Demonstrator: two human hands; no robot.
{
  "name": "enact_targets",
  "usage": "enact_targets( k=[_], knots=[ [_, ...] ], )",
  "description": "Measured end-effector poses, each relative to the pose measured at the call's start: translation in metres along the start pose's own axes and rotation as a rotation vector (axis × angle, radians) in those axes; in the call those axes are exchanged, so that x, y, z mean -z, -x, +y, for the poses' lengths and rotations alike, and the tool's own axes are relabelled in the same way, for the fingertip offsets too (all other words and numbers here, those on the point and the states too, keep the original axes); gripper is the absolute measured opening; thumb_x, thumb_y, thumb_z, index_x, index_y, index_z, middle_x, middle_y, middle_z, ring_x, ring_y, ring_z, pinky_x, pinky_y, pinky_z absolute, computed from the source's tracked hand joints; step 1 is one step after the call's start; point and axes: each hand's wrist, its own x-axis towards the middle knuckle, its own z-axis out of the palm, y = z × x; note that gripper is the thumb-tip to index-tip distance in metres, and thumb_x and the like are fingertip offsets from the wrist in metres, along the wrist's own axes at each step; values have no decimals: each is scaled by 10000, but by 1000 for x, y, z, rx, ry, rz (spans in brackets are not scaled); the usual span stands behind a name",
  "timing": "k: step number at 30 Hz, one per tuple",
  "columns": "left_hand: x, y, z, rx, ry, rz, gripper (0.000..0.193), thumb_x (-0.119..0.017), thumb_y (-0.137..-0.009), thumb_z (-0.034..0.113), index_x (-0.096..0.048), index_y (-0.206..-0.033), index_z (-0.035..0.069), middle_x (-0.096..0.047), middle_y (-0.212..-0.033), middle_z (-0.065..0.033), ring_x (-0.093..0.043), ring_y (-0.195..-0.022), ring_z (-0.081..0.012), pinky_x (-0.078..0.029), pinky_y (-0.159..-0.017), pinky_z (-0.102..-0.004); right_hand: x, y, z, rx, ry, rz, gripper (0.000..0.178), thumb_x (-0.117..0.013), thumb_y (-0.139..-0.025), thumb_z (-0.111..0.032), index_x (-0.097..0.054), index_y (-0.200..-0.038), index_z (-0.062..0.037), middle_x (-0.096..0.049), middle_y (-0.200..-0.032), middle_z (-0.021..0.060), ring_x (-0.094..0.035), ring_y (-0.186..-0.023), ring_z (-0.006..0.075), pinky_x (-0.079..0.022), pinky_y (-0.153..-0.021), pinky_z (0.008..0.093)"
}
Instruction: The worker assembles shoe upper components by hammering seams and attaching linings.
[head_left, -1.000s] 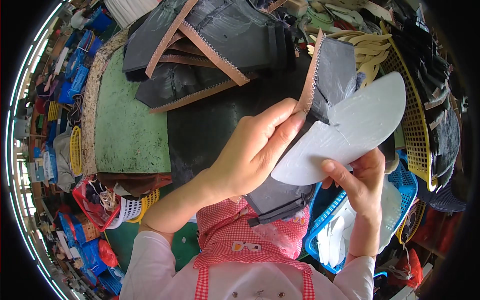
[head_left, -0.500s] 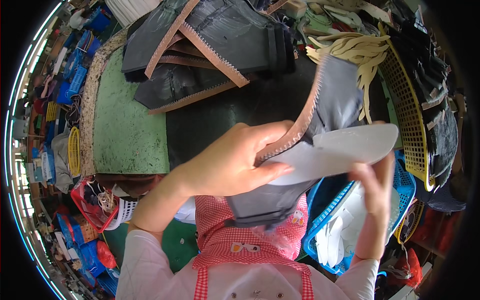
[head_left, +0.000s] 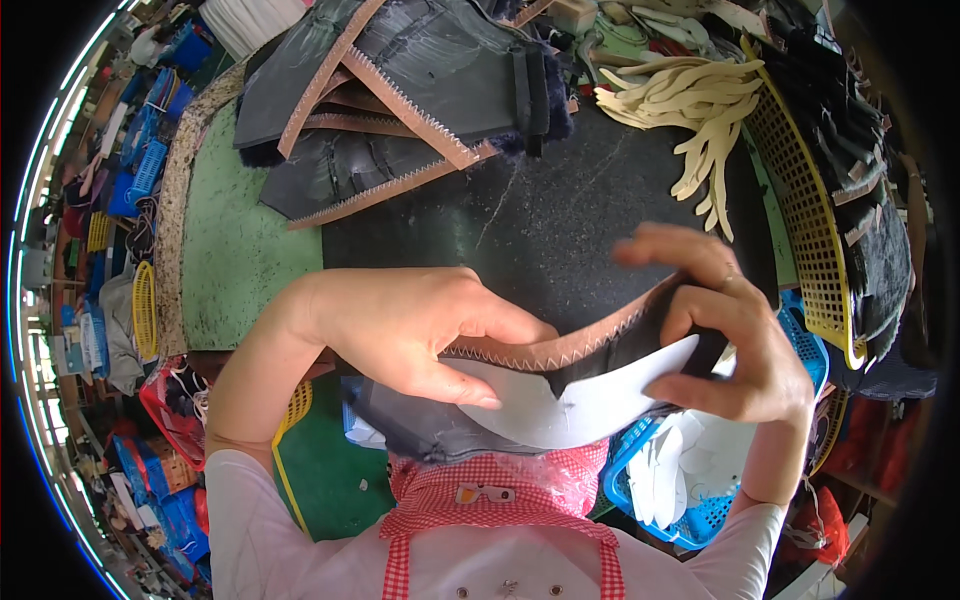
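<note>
A dark boot upper (head_left: 430,420) with a brown edging (head_left: 560,350) in zigzag stitching is held up between my hands, above my lap. Against its near side lies a curved white stiffener (head_left: 560,410), shaped like a heel counter. My left hand (head_left: 400,325) pinches both pieces, thumb on the white one and fingers behind the edging. At the other end my right hand (head_left: 745,350) is closed round the upper, thumb pressing the tip of the stiffener; its forefinger is raised and blurred. What the fingers do behind the upper is hidden.
More dark uppers (head_left: 400,90) with brown edging are piled at the back of the table (head_left: 250,240). Cream strips (head_left: 690,110) lie at the back right by a yellow basket (head_left: 810,200) of dark pieces. White pieces fill a blue basket (head_left: 690,535) at lower right; a red basket (head_left: 170,410) stands at left.
The upper has been lowered and turned from upright to nearly level. My right hand has moved up and now grips the right end of the upper and stiffener, which now lie along each other.
</note>
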Motion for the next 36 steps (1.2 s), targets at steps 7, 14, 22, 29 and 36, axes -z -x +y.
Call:
enact_targets(
  k=[7,14,22,29,36],
  knots=[
    [-2,-14,2,129,-222,82,360,-800,-809,175,-620,-1039,-36,-596,-746,-168,-565,-589,-263,-442,-568,-348,-30,3,-6,-403,-185,7,373,-847,-710,-134,-496,-795,-42,-564,-804,111,-616,-801,292,-474,-750,392],
    [-21,-28,-13,146,-365,228,277,-765,-793,224,-656,-936,14,-572,-679,-157,-530,-552,-311,-459,-561,-358,-29,-2,2,-252,-321,-164,362,-817,-804,-218,-682,-1072,-16,-702,-850,149,-677,-746,242,-494,-655,323],
    [-17,-22,-9,327,-192,184,269,-797,-839,249,-690,-850,2,-611,-647,-110,-477,-567,-119,-457,-588,-300,-36,-9,9,-416,-416,-252,215,-732,-876,-190,-743,-1001,-17,-693,-708,117,-668,-590,199,-497,-578,337],
    [-6,-42,-27,293,-648,429,260,-687,-903,286,-714,-987,42,-701,-778,-181,-696,-728,-364,-535,-671,-439,-55,-16,9,-205,416,203,145,-704,-844,-157,-588,-805,-79,-635,-683,89,-667,-625,293,-527,-566,378],
    [-19,-18,-32,340,-290,548,307,-601,-975,272,-666,-1021,-24,-623,-694,-191,-619,-618,-219,-481,-608,-391,-23,-29,-5,82,718,423,251,-802,-756,-199,-625,-907,-106,-663,-855,57,-643,-806,265,-495,-769,371]
  ],
)
